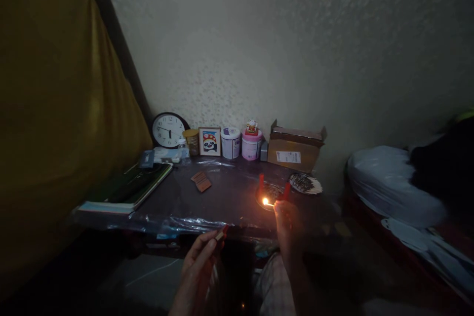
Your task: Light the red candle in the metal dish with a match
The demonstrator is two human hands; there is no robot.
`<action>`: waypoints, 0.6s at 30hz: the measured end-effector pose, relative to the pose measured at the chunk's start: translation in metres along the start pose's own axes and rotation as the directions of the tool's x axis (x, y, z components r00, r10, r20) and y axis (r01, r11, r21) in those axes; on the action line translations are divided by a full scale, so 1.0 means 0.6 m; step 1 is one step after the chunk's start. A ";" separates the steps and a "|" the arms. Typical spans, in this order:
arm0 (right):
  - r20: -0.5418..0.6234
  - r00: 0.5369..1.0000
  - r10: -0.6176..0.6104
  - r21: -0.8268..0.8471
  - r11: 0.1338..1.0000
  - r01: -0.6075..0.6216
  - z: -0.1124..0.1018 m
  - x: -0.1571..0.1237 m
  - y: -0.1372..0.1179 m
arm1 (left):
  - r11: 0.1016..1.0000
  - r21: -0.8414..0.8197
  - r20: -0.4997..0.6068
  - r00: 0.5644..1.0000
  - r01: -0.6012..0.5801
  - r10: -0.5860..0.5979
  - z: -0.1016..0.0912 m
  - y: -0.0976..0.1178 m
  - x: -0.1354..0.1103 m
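Checked cloth point(276, 284) covers a leg at the bottom, nearest the camera, between the two forearms. Left hand point(200, 259) comes up from below, held low just before the front edge of the tabletop point(233, 185), thumb uppermost; its fingers are pinched narrow on a small box point(221, 233) with a reddish end. Right hand point(285, 217) reaches forward over that edge, the forearm rising steeply, and its fingers close on the end of a burning match point(270, 204) that points leftward.

The flame point(265, 201) glows over the near side of a round plate point(258, 198), just in front of an upright red candle point(261, 183). Another red candle point(287, 189) leans slightly behind the right fingers; whether they touch it, I cannot tell.

Close by on the right lies a dish of dark bits and pale sticks point(305, 183). Leftward, the tabletop stretches to a green book point(129, 190), with one brown packet point(201, 181) between. A cardboard box point(296, 150) bounds the back right.
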State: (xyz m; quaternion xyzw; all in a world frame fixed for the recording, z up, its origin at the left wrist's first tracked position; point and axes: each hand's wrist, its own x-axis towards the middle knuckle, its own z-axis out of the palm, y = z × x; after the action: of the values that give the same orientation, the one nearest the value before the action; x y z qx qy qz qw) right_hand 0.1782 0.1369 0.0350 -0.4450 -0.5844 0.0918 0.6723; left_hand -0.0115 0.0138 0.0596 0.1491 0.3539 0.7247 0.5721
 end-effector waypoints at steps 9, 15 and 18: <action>-0.038 0.996 0.081 0.012 0.997 -0.081 0.003 0.010 -0.007 | 0.998 0.059 -0.038 0.999 -0.006 0.008 0.009 0.006 -0.003; -0.064 0.985 0.160 0.033 0.987 -0.158 0.005 0.016 -0.027 | 0.999 0.046 -0.047 0.999 0.028 -0.026 0.009 0.003 -0.008; -0.066 0.973 0.221 0.038 0.975 -0.218 0.004 0.020 -0.037 | 0.998 0.044 -0.038 0.998 0.045 -0.043 0.009 0.004 -0.010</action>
State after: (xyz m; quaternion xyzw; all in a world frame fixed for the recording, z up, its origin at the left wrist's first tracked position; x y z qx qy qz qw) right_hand 0.1712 0.1328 0.0587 -0.4994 -0.5063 0.1589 0.6848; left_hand -0.0081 0.0094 0.0661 0.1405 0.3838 0.7066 0.5777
